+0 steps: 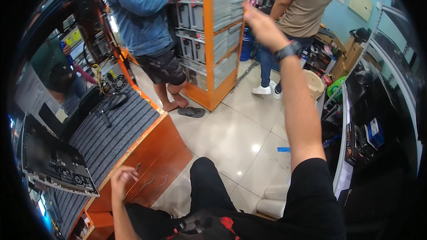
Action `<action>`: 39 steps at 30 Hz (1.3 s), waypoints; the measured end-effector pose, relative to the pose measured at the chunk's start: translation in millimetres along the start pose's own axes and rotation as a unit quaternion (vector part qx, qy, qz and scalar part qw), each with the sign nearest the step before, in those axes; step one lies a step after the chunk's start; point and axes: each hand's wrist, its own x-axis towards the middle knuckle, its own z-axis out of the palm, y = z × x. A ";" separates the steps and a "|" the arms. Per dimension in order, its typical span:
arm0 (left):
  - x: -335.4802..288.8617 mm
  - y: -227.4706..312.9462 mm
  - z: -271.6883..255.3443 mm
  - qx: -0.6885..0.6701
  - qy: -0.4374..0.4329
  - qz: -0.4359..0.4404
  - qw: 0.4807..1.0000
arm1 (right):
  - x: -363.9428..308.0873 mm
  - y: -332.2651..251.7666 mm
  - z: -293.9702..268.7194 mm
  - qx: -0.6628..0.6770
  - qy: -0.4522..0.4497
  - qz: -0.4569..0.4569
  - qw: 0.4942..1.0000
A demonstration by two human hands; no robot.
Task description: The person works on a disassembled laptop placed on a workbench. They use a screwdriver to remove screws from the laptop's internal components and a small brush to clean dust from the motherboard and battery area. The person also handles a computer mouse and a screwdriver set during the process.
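Note:
My left hand hangs loosely in front of the orange-brown drawers of the desk at the left. Its fingers are slightly bent and apart, with nothing in them. My right arm reaches far forward, a dark watch on the wrist. The right hand is blurred, raised in front of the orange-framed cabinet's right edge; a bit of pink and yellow shows by its fingertips, and I cannot tell whether it is held. An opened laptop with bare inner parts stands tilted on the desk's striped grey mat.
A black mouse and a power supply with a fan lie farther back on the desk. A person in a denim jacket leans at the cabinet. Another in a tan shirt stands beyond. Shelving with boxes lines the right.

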 end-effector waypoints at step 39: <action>-77.8 75.2 -123.6 0.270 0.476 0.196 0.814 | 0.5 -48.0 480.7 -0.193 -0.171 -0.096 0.961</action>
